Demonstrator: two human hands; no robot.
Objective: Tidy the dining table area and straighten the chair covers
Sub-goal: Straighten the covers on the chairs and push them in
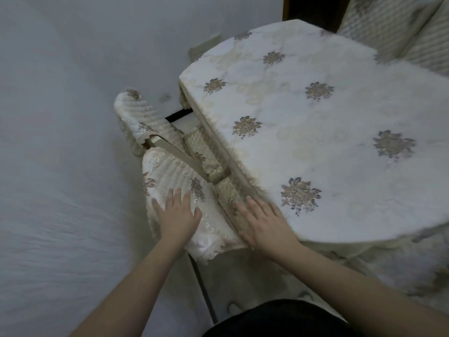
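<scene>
Left hand (pixel 177 215) lies flat on the chair cover (pixel 170 176), right hand (pixel 262 222) flat by the table (pixel 315 113) edge, smoothing the fabric

No legible text or labels.

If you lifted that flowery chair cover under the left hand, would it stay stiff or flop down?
The chair cover would probably flop: it drapes over the chair back and its lace edge hangs in folds. It looks quilted, so likely soft and light. The left hand lies flat on it, and it may slide or bunch when pushed.
</scene>
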